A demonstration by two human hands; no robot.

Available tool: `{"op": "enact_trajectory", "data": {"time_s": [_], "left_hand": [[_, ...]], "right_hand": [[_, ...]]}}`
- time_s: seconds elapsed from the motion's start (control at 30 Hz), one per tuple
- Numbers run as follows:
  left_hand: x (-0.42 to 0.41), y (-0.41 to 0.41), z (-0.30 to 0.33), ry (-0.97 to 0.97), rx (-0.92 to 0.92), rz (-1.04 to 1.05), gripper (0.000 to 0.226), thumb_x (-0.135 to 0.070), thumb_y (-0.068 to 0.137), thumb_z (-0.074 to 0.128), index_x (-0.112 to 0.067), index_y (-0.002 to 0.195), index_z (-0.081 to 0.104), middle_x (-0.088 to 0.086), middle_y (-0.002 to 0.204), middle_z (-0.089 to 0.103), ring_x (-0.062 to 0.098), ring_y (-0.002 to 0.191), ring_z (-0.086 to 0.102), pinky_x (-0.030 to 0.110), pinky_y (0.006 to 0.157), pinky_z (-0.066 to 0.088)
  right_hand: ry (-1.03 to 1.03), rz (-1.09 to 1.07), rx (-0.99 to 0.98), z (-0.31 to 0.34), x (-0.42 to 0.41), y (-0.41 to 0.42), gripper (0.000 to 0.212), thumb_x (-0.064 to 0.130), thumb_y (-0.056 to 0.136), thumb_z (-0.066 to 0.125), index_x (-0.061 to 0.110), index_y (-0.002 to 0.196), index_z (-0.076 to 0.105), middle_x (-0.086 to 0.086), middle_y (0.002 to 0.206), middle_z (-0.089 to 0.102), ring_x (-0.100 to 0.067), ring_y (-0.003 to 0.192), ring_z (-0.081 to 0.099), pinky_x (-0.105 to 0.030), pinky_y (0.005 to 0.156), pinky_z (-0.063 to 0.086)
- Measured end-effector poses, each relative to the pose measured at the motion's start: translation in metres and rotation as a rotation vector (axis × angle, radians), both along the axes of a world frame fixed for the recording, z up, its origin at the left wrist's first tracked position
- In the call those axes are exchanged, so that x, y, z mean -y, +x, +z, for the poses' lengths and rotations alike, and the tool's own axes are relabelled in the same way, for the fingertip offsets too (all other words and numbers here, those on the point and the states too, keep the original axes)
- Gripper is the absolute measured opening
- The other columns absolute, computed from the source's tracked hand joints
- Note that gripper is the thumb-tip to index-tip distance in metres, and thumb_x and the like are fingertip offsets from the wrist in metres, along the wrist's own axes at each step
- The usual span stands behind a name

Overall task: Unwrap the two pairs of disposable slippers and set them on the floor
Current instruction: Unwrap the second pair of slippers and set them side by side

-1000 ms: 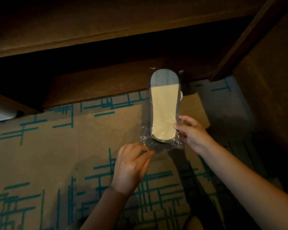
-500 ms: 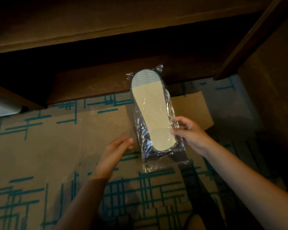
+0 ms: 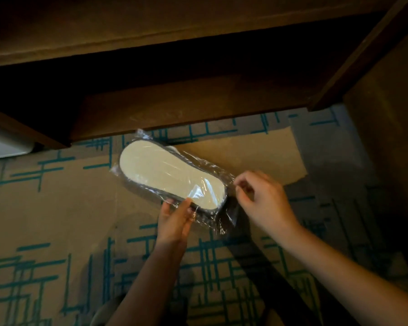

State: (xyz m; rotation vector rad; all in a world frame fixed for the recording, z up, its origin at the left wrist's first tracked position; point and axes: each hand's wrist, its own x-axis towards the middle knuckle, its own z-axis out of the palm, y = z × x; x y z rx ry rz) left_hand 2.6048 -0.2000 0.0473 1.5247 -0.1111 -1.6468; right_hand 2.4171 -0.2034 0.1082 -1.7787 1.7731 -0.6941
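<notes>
While the wrapped pair of slippers (image 3: pixel 172 176) is held in the air above the patterned floor (image 3: pixel 57 208), the step in hand looks to be the opening of the first wrapper, with nothing yet freed or set down. Nearest the camera, the left hand (image 3: pixel 176 222) comes up from below and grips the lower long edge of the packet close to its near end, thumb on top of the film and the other fingers (image 3: pixel 166 211) underneath. Just to its right, the right hand (image 3: pixel 262 201) is at that same end with its fingers curled, apparently pinching the loose tail of clear plastic wrapper (image 3: pixel 222 217) that trails past the sole; motion blur makes the exact hold hard to read. My judgement is that the next move calls for pulling that tail apart or tearing it while the left hand keeps the packet steady, then sliding the slippers out. Farther off, the packet lies tilted, its far end pointing up and left toward the edge of the dark wooden shelf (image 3: pixel 174 109). A pale cream sole faces up inside crinkled, glossy film, with a dark rim showing around it. Only this one packet is in view; the second pair cannot be seen.
</notes>
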Motion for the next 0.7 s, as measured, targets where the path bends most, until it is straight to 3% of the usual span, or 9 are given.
{"op": "enact_trajectory", "data": {"time_s": [0.07,0.17,0.3,0.4,0.5,0.6,0.7], "left_hand": [[0.002,-0.002,0.001,-0.003,-0.018,0.057,0.048,-0.006,0.084,0.059,-0.013,0.128,0.043,0.002,0.094,0.064,0.013,0.084,0.061,0.024,0.066,0.052],[0.002,-0.007,0.004,-0.006,-0.048,0.092,0.055,-0.005,0.084,0.059,-0.012,0.134,0.038,0.002,0.089,0.064,0.013,0.084,0.061,0.025,0.068,0.049],[0.001,-0.013,0.006,-0.002,-0.086,0.132,0.057,-0.005,0.084,0.059,-0.013,0.135,0.037,0.003,0.092,0.064,0.014,0.086,0.062,0.026,0.071,0.049],[-0.002,-0.016,0.006,-0.023,-0.096,0.123,0.050,-0.007,0.085,0.058,-0.015,0.130,0.041,0.004,0.094,0.063,0.014,0.087,0.062,0.028,0.074,0.049],[-0.002,-0.018,0.009,-0.037,-0.116,0.099,0.026,-0.008,0.085,0.058,-0.019,0.107,0.050,0.005,0.094,0.062,0.014,0.085,0.062,0.029,0.075,0.051],[0.002,-0.015,0.010,-0.034,-0.163,0.138,0.015,-0.006,0.085,0.057,-0.019,0.092,0.052,0.003,0.092,0.062,0.017,0.091,0.061,0.035,0.088,0.050],[0.004,-0.013,0.011,-0.056,-0.168,0.151,0.021,-0.005,0.085,0.056,-0.016,0.103,0.051,0.004,0.097,0.062,0.018,0.097,0.060,0.033,0.086,0.050]], "right_hand": [[0.217,-0.067,0.127,-0.003,-0.005,0.012,0.010,0.014,0.085,0.062,0.020,0.093,0.062,0.015,0.079,0.058,-0.002,0.067,0.057,-0.009,0.059,0.044],[0.548,-0.222,0.499,-0.007,-0.003,0.023,0.009,0.005,0.088,0.058,0.007,0.097,0.060,-0.002,0.079,0.064,-0.010,0.060,0.060,-0.018,0.058,0.049],[0.589,-0.346,0.874,-0.007,-0.002,0.024,0.015,-0.003,0.088,0.056,0.008,0.097,0.062,-0.001,0.077,0.066,-0.006,0.062,0.065,-0.016,0.058,0.055],[0.599,-0.383,0.955,-0.010,-0.002,0.027,0.021,0.000,0.084,0.062,0.017,0.096,0.063,-0.001,0.084,0.068,-0.010,0.070,0.066,-0.021,0.066,0.058],[0.578,-0.423,0.978,-0.013,-0.001,0.028,0.023,0.000,0.084,0.063,0.021,0.092,0.061,-0.004,0.086,0.067,-0.015,0.072,0.065,-0.023,0.066,0.059],[0.583,-0.396,1.010,-0.015,0.000,0.028,0.021,0.000,0.084,0.062,0.018,0.096,0.062,-0.001,0.082,0.070,-0.012,0.067,0.065,-0.020,0.063,0.058],[0.601,-0.369,1.044,-0.019,-0.002,0.026,0.022,0.000,0.084,0.062,0.013,0.102,0.062,-0.002,0.081,0.072,-0.008,0.064,0.068,-0.019,0.062,0.058]]}}
